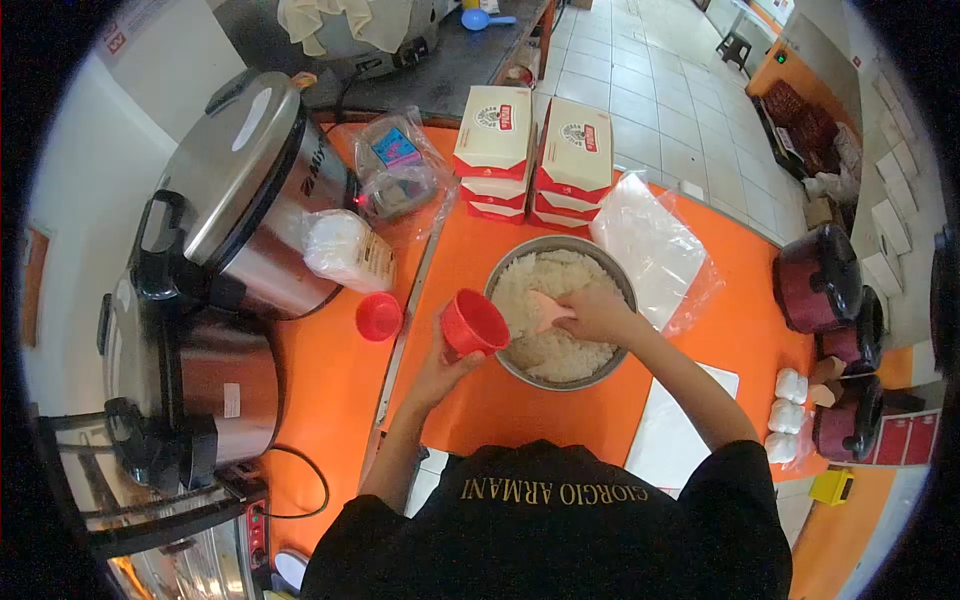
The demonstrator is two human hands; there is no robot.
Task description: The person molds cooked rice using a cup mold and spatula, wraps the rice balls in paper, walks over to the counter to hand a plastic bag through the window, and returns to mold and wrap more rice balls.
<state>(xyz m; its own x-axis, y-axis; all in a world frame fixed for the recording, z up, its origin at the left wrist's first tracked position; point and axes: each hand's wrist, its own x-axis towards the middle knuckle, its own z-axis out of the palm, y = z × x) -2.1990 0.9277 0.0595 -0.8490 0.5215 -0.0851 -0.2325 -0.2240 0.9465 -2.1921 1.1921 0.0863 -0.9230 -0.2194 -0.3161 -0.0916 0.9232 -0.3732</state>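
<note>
"Red is the cup (476, 320)! Who has it?"

"The left hand (440, 365) has it. The fingers curl around its side and the thumb is low down on it. Its open top leans toward the bowl (560, 243)."

"Does it touch the bowl?"

"I can't tell. It is right by the bowl's left edge."

"What's in the bowl?"

"Lots of white rice (570, 355). The bowl is round and made of metal, and it sits on the orange tabletop (480, 415)."

"And the right hand (598, 315)?"

"It is over the rice, holding a pink scoop (548, 310) tight. The fingers hide some of it, and it is down against the rice."

"Is that the only red cup?"

"No, a small red tub (379, 316) stands to the left, near a white pack (348, 250) in plastic."

"What are the big shiny things?"

"Two big cookers (225, 180), over on the left."

"And past the bowl?"

"Two piles of red and cream boxes (495, 130), side by side. Clear plastic bags (650, 245) lie to the right of the bowl. Nearer the person, a white sheet (670, 430) lies partly under the right arm."
</note>
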